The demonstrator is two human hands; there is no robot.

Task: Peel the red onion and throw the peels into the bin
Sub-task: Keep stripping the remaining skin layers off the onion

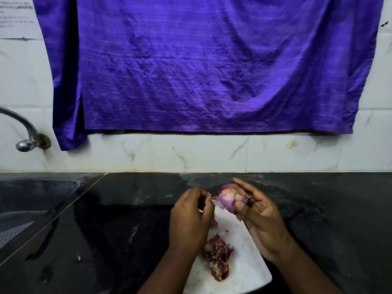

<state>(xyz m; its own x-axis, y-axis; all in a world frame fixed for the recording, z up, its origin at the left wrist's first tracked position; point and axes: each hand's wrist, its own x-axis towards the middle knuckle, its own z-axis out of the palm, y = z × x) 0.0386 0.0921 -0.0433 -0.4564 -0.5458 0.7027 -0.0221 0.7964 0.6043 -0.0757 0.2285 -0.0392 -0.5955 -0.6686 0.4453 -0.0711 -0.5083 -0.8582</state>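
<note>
Right hand (262,217) cradles the red onion (232,199) to steady it; left hand (191,213) pinches a loose peel (216,200), pulling it leftward.

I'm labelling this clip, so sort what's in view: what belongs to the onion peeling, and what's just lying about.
Job: red onion, gripped by the right hand; loose peel, pinched by the left hand; peel pile; white board under it.
Lying about: purple cloth; tap; sink; black counter. No bin visible.

Peels (217,256) lie on the board (244,272); seemingly a sink (36,198) sits left.
</note>
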